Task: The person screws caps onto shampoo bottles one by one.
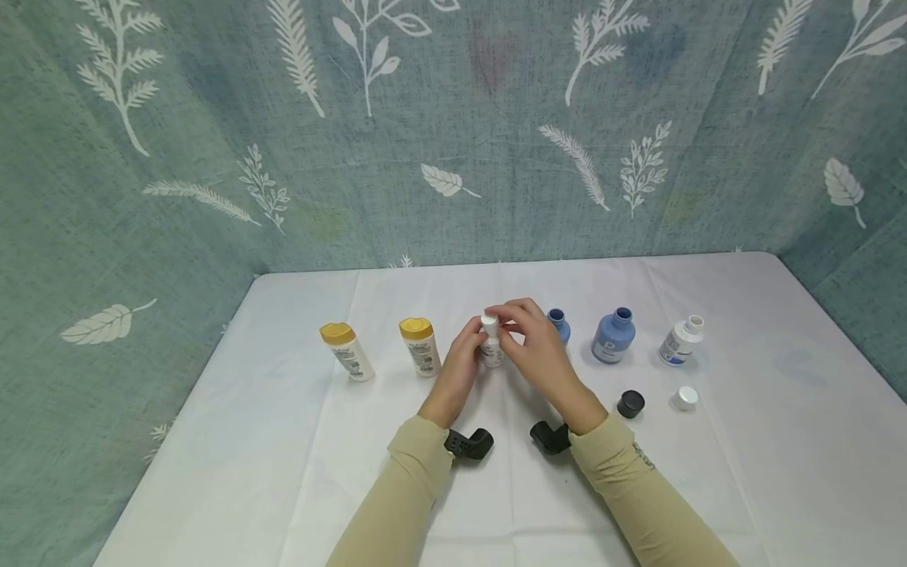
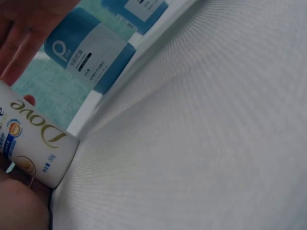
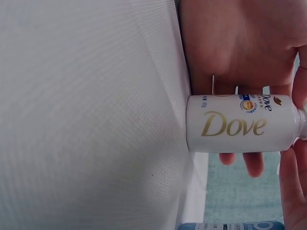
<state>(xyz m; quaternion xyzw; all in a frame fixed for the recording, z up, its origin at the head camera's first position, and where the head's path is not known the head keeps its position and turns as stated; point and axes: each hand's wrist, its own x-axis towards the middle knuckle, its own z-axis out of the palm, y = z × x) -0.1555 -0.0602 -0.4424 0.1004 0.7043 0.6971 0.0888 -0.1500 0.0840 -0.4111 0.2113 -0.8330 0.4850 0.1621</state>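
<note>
A small white Dove bottle (image 1: pixel 492 356) stands upright on the table, its gold lettering facing the right wrist camera. My left hand (image 1: pixel 457 368) grips the bottle's body from the left, fingers wrapped behind it in the right wrist view. At the top, my right hand (image 1: pixel 540 346) pinches the white cap (image 1: pixel 489 320) between thumb and fingers. In the right wrist view a narrow neck shows beside those fingertips (image 3: pixel 293 179); the cap there is mostly hidden. Behind my right hand is a blue bottle (image 1: pixel 558 326), partly covered.
Two white bottles with yellow caps, one farther left (image 1: pixel 352 358) and one nearer (image 1: pixel 425 354), stand left. To the right are an uncapped blue bottle (image 1: pixel 613 337) and an uncapped white bottle (image 1: pixel 681 342). A black cap (image 1: pixel 631 404) and a white cap (image 1: pixel 685 398) lie before them.
</note>
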